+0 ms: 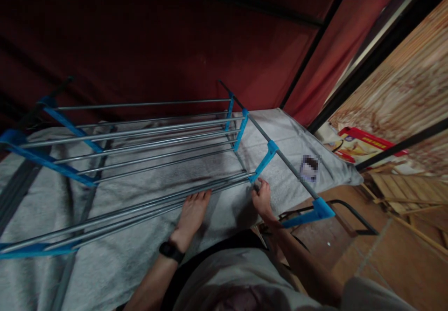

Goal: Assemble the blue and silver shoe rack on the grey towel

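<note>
A drying rack (147, 134) of grey metal rods and blue plastic joints stands across the left and middle of the view, its rods running left to right over a grey-white towel (115, 250) spread beneath it; the nearest bundle of rods slants from the lower left up toward the middle; the left hand (192, 215), a dark watch (171, 251) on its wrist, lies flat and open-fingered on the towel with its fingertips touching the near rods, gripping nothing; just to the right, the right hand (262, 199) is closed around the rod ends beside a blue joint (264, 161), fingers pinched on the metal there; further right, the rack's side rail slopes down to another blue foot, and a red box (364, 145) lies on the floor well apart, near wooden slats (406, 185).
</note>
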Available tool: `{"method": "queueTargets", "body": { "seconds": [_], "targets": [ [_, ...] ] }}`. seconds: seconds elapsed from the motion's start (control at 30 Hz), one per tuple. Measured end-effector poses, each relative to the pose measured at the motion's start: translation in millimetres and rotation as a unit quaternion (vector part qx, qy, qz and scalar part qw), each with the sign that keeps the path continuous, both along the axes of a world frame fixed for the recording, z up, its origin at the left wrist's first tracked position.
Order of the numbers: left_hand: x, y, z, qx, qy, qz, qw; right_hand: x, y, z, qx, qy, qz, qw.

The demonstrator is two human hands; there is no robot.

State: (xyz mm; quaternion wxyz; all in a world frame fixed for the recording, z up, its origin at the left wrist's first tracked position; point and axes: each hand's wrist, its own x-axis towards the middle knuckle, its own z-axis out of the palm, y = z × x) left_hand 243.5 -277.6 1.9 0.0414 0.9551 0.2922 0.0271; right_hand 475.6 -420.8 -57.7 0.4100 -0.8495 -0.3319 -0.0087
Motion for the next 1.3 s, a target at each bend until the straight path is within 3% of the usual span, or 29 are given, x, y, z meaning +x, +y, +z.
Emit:
{"method": "queueTargets", "body": {
  "seconds": [0.2,0.33,0.57,0.83,1.13,1.3],
  "targets": [
    [10.0,9.6,12.1,-0.079,0.046,-0.007,0.996,8.1,19.4,3.9,-0.083,0.034,0.004,0.996],
    [6.6,12.4,16.7,-0.104,0.029,-0.002,0.994,9.2,23.1,4.7,-0.054,0.034,0.012,0.998],
    [5.4,18.3,8.8,-0.124,0.027,0.007,0.992,5.0,24.7,0.0,-0.039,0.032,0.000,0.999],
    [6.6,19.8,9.3,-0.105,0.029,0.012,0.994,2.9,29.5,-2.9,-0.036,0.026,-0.028,0.999],
    [4.3,23.9,2.3,-0.081,0.006,0.006,0.997,2.5,27.9,-3.3,0.005,0.030,-0.021,0.999],
    [4.6,22.6,5.7,-0.089,0.016,0.012,0.996,2.6,28.2,-1.6,0.006,0.032,-0.019,0.999]
  ]
}}
